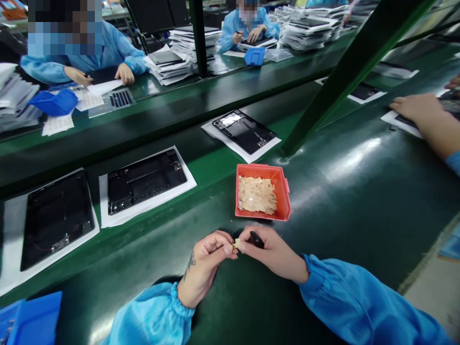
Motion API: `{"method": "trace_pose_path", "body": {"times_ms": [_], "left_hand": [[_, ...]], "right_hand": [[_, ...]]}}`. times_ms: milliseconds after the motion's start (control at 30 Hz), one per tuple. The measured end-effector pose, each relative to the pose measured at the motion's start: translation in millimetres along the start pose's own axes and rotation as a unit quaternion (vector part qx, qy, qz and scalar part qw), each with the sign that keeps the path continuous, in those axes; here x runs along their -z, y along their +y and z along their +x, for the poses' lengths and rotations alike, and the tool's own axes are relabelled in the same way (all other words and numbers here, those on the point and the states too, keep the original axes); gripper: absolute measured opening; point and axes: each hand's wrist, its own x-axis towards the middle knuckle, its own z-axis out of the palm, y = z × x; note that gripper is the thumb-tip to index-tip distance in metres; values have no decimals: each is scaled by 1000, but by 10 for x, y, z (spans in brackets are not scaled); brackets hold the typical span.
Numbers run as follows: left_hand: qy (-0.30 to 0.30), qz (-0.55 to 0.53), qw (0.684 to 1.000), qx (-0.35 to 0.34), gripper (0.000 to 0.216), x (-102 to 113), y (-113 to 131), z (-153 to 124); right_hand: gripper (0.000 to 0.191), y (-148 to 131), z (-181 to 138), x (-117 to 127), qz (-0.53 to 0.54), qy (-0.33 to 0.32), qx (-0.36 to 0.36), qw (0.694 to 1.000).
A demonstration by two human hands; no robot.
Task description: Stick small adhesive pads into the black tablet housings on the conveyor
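My left hand (212,256) and my right hand (269,251) meet fingertip to fingertip over the green bench. Between them is a small pale-yellow piece (236,244), pinched by thumb and finger on both sides. A dark, slim tool (256,239) also sits in my right hand, its end sticking out past the thumb; its kind I cannot make out. Just beyond my hands stands a red bin (283,196) holding many flat tan pieces (257,194).
Tablet housings on white paper lie at left (57,220), centre-left (147,179) and beyond the red bin (246,132). A green post (345,81) slants up at right. A blue bin (39,316) is near left. A co-worker's hand (419,110) reaches in at right; others sit opposite.
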Motion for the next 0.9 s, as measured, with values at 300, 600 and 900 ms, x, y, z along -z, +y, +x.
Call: {"method": "trace_pose_path", "body": {"times_ms": [300, 600, 900], "left_hand": [[58, -44, 997, 11, 15, 45, 41, 30], [52, 435, 820, -368, 8, -305, 380, 488], [54, 600, 684, -411, 31, -250, 113, 802]], "right_hand": [[19, -77, -93, 114, -42, 91, 112, 989], [10, -32, -104, 351, -43, 343, 203, 916], [11, -9, -100, 367, -53, 343, 201, 916]]}}
